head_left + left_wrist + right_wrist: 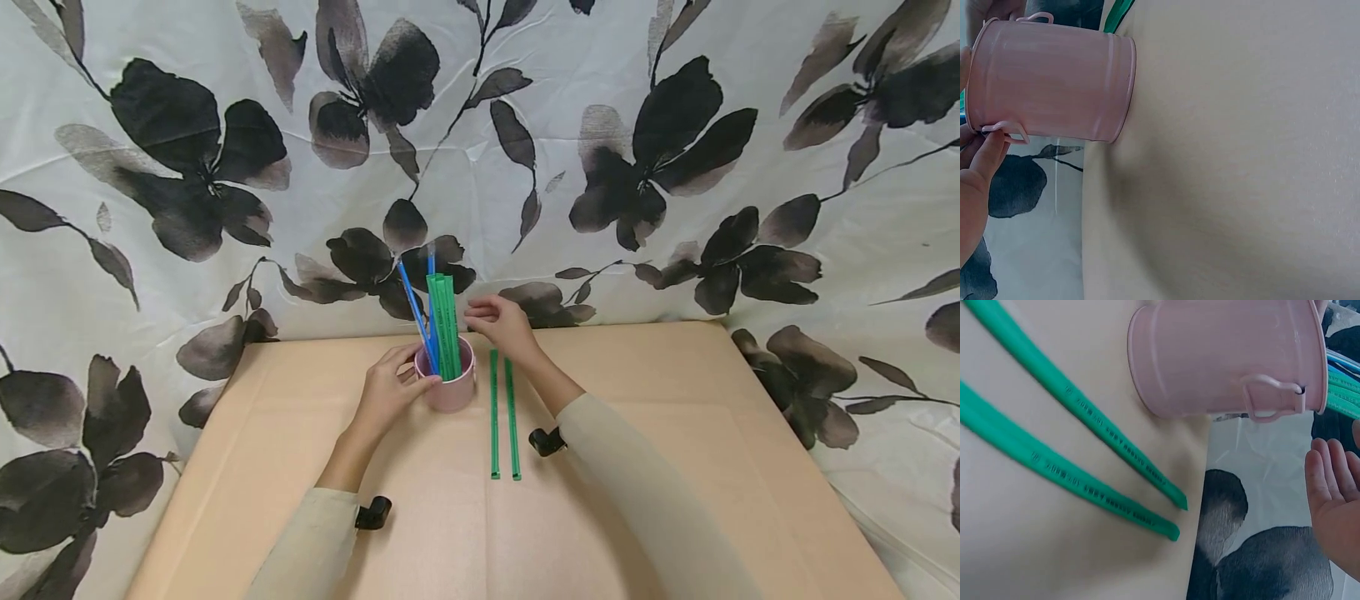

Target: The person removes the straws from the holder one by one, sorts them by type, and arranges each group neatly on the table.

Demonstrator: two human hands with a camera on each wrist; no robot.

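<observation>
A small pink bucket (pixel 452 398) with looped side handles stands upright near the table's back edge. My left hand (pixel 388 390) grips it at the rim; in the left wrist view a finger of that hand lies against one handle (pixel 1010 130). Several long green strips (pixel 444 321) and some thin blue sticks (pixel 413 302) stand in the bucket, their lower ends hidden. My right hand (pixel 507 327) hovers just right of the strips, fingers loosely bent, holding nothing. Below it, two green strips (pixel 494 421) with printed lettering lie side by side on the table.
The tan table (pixel 675 467) ends just behind the bucket, at a white cloth (pixel 540 50) with dark flowers. A black wrist camera (pixel 372 513) sits at my left cuff, another black camera (pixel 547 442) at my right cuff.
</observation>
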